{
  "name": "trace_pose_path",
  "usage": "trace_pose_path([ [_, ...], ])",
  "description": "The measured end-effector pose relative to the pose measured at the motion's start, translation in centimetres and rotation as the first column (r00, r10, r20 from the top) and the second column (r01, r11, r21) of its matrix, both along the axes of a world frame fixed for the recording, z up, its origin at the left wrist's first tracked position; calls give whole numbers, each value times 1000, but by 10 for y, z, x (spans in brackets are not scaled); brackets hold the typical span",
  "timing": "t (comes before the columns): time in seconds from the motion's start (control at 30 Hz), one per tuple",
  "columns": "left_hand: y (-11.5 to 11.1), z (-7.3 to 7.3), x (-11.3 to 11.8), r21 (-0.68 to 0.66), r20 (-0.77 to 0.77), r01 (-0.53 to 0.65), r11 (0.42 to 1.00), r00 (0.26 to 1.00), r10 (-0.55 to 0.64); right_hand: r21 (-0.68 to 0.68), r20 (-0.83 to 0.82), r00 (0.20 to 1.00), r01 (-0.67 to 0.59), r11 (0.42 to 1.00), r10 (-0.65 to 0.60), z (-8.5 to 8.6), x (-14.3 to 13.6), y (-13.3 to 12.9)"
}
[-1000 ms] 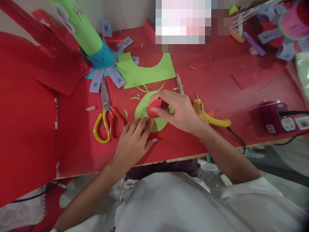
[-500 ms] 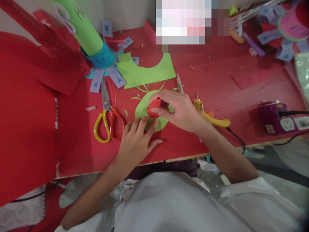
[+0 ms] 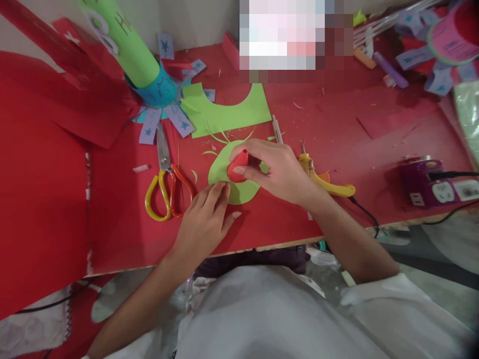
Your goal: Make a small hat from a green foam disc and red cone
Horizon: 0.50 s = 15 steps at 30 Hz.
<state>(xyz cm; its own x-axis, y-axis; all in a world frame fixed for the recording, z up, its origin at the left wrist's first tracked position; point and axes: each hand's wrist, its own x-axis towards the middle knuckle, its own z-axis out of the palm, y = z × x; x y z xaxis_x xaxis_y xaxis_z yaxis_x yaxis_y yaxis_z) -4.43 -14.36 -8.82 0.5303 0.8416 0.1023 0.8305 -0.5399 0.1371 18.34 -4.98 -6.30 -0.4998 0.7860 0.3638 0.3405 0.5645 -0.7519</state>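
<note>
A small red cone (image 3: 238, 166), apparently rolled paper, stands on a round green paper disc (image 3: 242, 194) on the red tabletop. My right hand (image 3: 279, 167) is closed around the cone, thumb in front and fingers behind. My left hand (image 3: 205, 217) lies with fingers extended, fingertips at the disc's lower left edge, holding nothing. Scissors (image 3: 163, 162) with one yellow and one red handle lie left of my left hand. A yellow glue gun (image 3: 329, 184) rests to the right, partly behind my right forearm.
A green paper offcut (image 3: 232, 117) lies beyond the disc, near a white pen (image 3: 277, 129). A green tube in a blue base (image 3: 157, 89) stands at the back left. A purple power outlet box (image 3: 424, 182) sits at the right, and a pink paper piece (image 3: 447, 40) at the far right.
My left hand has slid slightly left and its fingers have drawn closer together, uncovering more of the disc. My right hand stays on the red cone.
</note>
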Motion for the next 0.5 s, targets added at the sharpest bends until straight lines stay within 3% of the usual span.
trace_pose_path([
  [0.17,4,-1,0,3,-18,-25,1000,1000,25,-5,-16,1000,-10,1000,10,-1,0,0],
  [0.5,26,13,1,-17,-142,-15,1000,990,13,2,-22,1000,-13,1000,13,-1,-1,0],
])
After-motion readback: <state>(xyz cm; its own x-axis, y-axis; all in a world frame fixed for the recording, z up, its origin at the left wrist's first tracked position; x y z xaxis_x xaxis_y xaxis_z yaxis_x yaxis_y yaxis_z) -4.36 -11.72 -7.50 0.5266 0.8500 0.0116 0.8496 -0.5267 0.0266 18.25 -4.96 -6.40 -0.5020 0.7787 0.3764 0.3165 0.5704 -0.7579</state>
